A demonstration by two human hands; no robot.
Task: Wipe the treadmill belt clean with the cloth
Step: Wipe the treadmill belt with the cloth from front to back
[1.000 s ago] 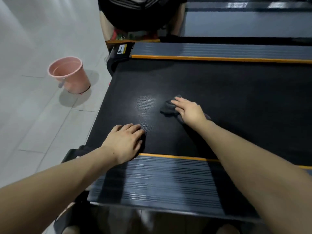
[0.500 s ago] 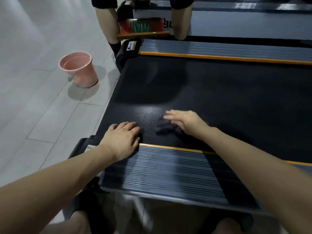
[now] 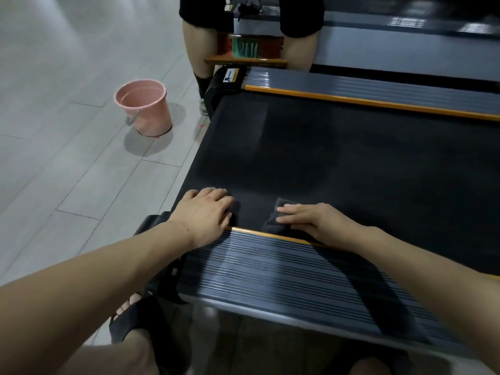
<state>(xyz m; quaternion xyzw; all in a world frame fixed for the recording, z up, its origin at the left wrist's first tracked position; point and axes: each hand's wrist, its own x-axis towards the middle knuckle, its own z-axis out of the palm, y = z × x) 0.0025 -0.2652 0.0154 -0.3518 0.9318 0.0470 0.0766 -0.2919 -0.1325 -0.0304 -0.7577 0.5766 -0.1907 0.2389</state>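
Observation:
The black treadmill belt (image 3: 338, 163) runs across the view between two grey ribbed side rails with orange strips. A small dark grey cloth (image 3: 275, 219) lies on the belt at its near edge, touching the orange strip. My right hand (image 3: 311, 219) presses flat on the cloth, fingers pointing left, and covers its right part. My left hand (image 3: 205, 213) rests palm down on the belt's near left corner, a short gap left of the cloth, holding nothing.
A pink bucket (image 3: 144, 108) stands on the grey tiled floor left of the treadmill. Another person's legs (image 3: 198, 50) stand at the far end beside a brush on a wooden stool (image 3: 244, 60). The near grey rail (image 3: 270, 269) lies under my forearms.
My right hand has dragged the cloth across the belt toward me, from the middle to the near orange strip. My left hand stays planted at the near corner. The view has shifted.

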